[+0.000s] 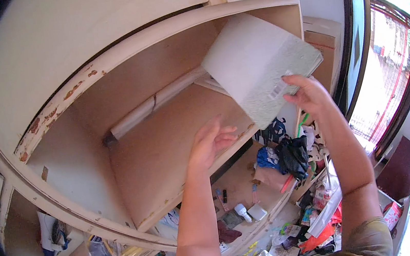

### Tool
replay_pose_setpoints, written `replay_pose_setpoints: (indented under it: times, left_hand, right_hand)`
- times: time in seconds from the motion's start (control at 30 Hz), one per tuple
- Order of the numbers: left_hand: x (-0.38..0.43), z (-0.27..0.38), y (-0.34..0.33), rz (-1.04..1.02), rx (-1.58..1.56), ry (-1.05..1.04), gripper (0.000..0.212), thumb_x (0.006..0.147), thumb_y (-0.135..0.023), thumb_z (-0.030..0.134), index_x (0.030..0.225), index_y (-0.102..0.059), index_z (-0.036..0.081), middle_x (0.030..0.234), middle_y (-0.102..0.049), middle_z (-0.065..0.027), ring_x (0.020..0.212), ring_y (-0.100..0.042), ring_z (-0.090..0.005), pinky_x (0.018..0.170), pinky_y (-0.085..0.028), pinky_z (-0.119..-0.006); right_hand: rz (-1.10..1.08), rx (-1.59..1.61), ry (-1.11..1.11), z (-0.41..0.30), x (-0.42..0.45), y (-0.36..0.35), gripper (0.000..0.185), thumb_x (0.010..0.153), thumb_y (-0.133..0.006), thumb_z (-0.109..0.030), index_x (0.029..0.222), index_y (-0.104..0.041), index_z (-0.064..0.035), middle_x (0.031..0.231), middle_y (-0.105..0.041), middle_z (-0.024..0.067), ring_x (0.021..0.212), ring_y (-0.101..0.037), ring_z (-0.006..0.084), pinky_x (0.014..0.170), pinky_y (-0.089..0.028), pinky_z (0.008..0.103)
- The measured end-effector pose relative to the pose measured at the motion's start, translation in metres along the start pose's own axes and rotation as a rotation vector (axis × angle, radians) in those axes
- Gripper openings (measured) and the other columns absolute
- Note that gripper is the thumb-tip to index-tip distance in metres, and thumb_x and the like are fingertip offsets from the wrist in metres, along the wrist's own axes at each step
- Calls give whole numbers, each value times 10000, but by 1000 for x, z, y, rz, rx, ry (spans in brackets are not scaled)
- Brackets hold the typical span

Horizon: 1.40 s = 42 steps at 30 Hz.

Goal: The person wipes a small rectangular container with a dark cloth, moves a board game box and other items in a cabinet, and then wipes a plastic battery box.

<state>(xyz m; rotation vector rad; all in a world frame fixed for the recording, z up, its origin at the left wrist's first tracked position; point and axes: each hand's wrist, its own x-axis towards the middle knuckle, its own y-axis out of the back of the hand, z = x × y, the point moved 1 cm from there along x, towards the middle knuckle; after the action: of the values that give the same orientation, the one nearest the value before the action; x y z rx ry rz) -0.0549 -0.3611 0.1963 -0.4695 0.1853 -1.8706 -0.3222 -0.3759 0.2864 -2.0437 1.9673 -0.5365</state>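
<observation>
My right hand [310, 94] grips the lower right edge of a large, flat, pale grey-green book or folder [244, 60]. Its cover bears a barcode label, with my thumb just beside it. The book is tilted across the right part of a wooden cabinet compartment [173, 120] and hides that corner. My left hand [210, 141] holds nothing; its fingers are apart above the compartment's brown shelf, near the front edge. Along the back of that shelf lies a long pale roll [155, 105], dark at its left end. Part of another pale item [211, 81] shows behind the book.
Below, a lower shelf holds a white light bulb [242, 212], dark cloth [228, 233] and a black plastic bag [293, 157]. Mixed clutter [319, 225] covers the floor. A cardboard box [320, 46] stands right of the cabinet, near an open door [357, 45]. The cabinet's upper rim has chipped paint.
</observation>
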Motion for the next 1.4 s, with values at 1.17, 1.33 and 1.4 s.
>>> replay_pose_setpoints:
  times: [1.17, 1.33, 1.4]
  left_hand:
    - [47, 14, -15, 207, -462, -230, 485, 862, -414, 421, 1192, -407, 66, 1189, -476, -84, 1102, -442, -220, 945, -344, -387]
    - [93, 3, -46, 304, -247, 114, 414, 847, -478, 373, 1118, -448, 62, 1082, -509, -84, 998, -495, -217, 864, -424, -386]
    - [107, -20, -66, 155, -243, 125, 370, 819, -541, 320, 1063, -460, 53, 1019, -493, -114, 927, -507, -257, 857, -431, -396]
  right_hand:
    - [-288, -1851, 1183, 1, -60, -15, 503, 671, -507, -62, 1169, -438, -81, 1229, -445, 43, 1101, -460, 228, 676, -508, 296]
    - [-132, -1714, 996, 28, 0, 23, 622, 593, -541, 38, 1189, -425, -102, 1247, -433, 43, 1114, -446, 237, 821, -451, 314]
    - [-39, -1683, 846, 35, 24, 43, 619, 606, -542, 60, 1187, -427, -118, 1236, -442, 45, 1137, -418, 244, 856, -426, 333]
